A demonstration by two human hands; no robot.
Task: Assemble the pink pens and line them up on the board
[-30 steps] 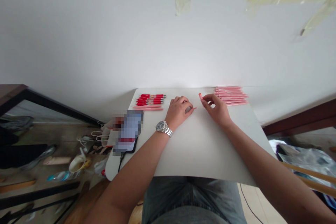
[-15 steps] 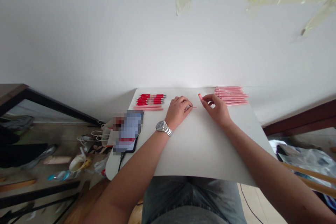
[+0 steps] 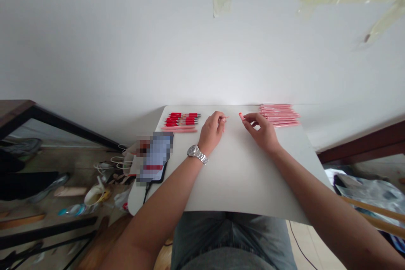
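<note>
Pink tube (image 3: 241, 116) in right hand (image 3: 259, 130), thin bit (image 3: 227, 117) in left hand (image 3: 211, 130); I'm pinching both, next move's probably needing steadiness.

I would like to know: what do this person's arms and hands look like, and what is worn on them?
The left hand and right hand wear no gloves, and no sleeve shows on either arm. A watch with a dark dial and a silver-coloured link bracelet is on the left wrist; the right wrist is bare.
</note>
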